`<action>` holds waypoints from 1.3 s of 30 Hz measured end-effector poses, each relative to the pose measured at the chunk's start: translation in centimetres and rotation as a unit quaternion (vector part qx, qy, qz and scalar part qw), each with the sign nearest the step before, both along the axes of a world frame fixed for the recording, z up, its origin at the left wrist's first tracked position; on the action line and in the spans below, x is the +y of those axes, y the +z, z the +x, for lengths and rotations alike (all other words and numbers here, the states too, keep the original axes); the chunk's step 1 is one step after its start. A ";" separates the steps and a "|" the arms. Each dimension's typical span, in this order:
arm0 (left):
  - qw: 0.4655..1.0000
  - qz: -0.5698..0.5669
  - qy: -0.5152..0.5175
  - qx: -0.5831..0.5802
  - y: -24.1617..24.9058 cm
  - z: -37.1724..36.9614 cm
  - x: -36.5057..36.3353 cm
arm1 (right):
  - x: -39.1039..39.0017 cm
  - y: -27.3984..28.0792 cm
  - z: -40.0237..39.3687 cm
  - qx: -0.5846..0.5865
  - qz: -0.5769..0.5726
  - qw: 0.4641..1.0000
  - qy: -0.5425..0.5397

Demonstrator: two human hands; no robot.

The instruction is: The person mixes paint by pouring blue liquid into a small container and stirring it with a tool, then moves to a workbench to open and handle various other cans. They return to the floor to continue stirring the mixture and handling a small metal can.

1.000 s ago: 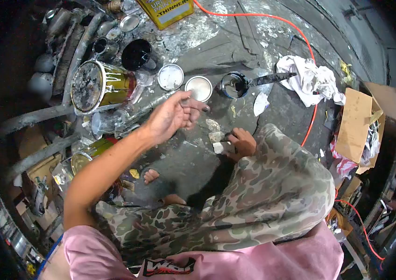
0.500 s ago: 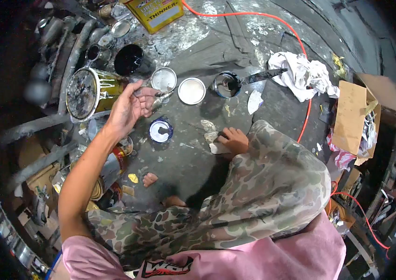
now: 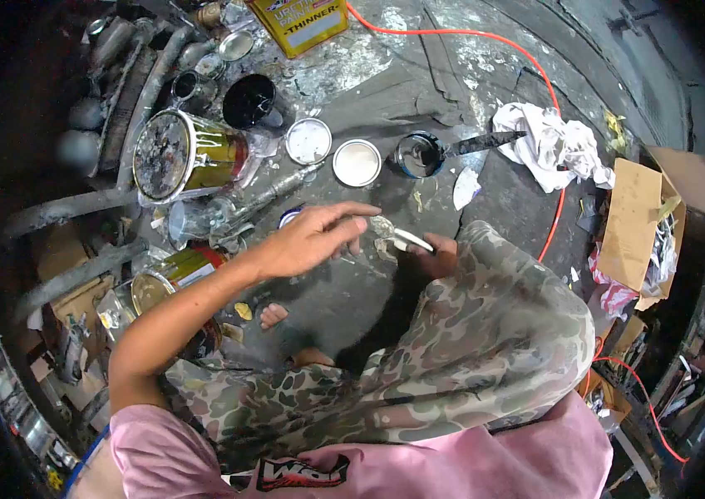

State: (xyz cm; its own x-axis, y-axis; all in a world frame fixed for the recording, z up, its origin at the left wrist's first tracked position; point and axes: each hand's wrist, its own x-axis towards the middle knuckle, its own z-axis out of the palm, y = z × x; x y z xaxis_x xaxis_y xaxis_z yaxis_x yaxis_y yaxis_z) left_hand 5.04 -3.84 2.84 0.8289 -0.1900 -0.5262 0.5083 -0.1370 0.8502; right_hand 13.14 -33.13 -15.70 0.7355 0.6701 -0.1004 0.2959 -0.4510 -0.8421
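Observation:
My left hand (image 3: 307, 241) reaches over the floor with its fingers stretched out and holds nothing visible. Partly hidden behind it is a small blue-rimmed tin (image 3: 289, 215). Close to my knee, my right hand (image 3: 440, 259) grips a thin white piece (image 3: 413, 239) with a curved edge, tilted almost edge-on; I cannot tell exactly what it is. Just left of this piece, pale crumpled scraps (image 3: 382, 226) lie near my left fingertips. Ahead stand a round tin of whitish content (image 3: 357, 162), a white round lid (image 3: 309, 140) and a dark open can (image 3: 419, 155) with a blackened flat blade (image 3: 485, 143) across its rim.
A yellow thinner can (image 3: 307, 29), a black cup (image 3: 249, 101) and a paint-dripped can (image 3: 163, 156) stand at the back and left. An orange hose (image 3: 485, 35) curves past white rags (image 3: 548, 141). At right is a cardboard box (image 3: 631, 220).
My left hand has moved right and nearer, from beside the lid toward my right hand, now covering most of the blue-rimmed tin. My right hand has tilted the white piece up off the floor.

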 end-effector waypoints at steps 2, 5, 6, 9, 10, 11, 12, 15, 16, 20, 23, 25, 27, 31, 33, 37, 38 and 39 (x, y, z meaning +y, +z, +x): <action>0.993 0.089 -0.055 -0.062 0.5 -0.3 -0.7 | 0.3 -0.1 1.0 0.273 -0.042 0.959 -0.055; 0.961 0.204 -0.139 -0.127 1.6 -0.8 -2.2 | 1.9 4.4 3.1 0.550 -0.055 0.829 -0.084; 0.940 0.246 -0.168 -0.166 0.7 -1.3 -2.7 | 2.0 3.8 3.1 0.566 -0.019 0.821 -0.067; 0.891 0.309 -0.204 -0.262 -1.2 -2.9 -4.5 | 2.0 3.0 3.7 0.609 0.038 0.792 -0.006; 0.875 0.350 -0.225 -0.246 -1.3 -2.9 -4.8 | 1.9 3.0 4.0 0.634 0.061 0.770 0.036; 0.857 0.391 -0.245 -0.230 -1.3 -2.9 -5.1 | 2.0 2.8 4.0 0.635 0.060 0.770 0.036; 0.858 0.390 -0.245 -0.229 -1.3 -2.8 -5.3 | 2.1 2.7 3.9 0.655 0.077 0.750 0.036; 0.823 0.449 -0.256 -0.234 -1.4 -2.8 -5.9 | 2.3 2.6 4.0 0.694 0.116 0.708 0.054; 0.804 0.479 -0.265 -0.233 -1.5 -2.9 -6.1 | 2.3 2.8 4.2 0.700 0.126 0.700 0.066; 0.747 0.552 -0.282 -0.241 -1.0 -3.1 -6.1 | 2.5 3.7 4.8 0.706 0.154 0.681 0.114; 0.739 0.565 -0.283 -0.234 -0.4 -3.4 -5.5 | 2.5 4.1 5.1 0.704 0.162 0.678 0.134; 0.743 0.562 -0.278 -0.234 -0.1 -3.6 -5.1 | 2.6 4.6 5.2 0.704 0.165 0.677 0.141; 0.747 0.560 -0.273 -0.232 0.0 -3.6 -5.0 | 2.6 5.2 5.1 0.707 0.158 0.679 0.119; 0.763 0.541 -0.270 -0.228 0.0 -3.1 -5.4 | 2.9 4.3 4.9 0.775 0.191 0.582 0.152; 0.761 0.543 -0.273 -0.229 -0.5 -3.0 -6.0 | 2.8 4.5 4.8 0.785 0.172 0.578 0.143; 0.748 0.556 -0.275 -0.235 -1.3 -3.1 -6.3 | 2.6 4.0 4.5 0.801 0.159 0.561 0.136; 0.736 0.576 -0.270 -0.234 -1.4 -3.2 -6.2 | 2.5 3.9 4.5 0.801 0.160 0.561 0.135; 0.735 0.575 -0.271 -0.235 -1.3 -3.1 -5.9 | 2.6 4.1 4.5 0.792 0.134 0.584 0.115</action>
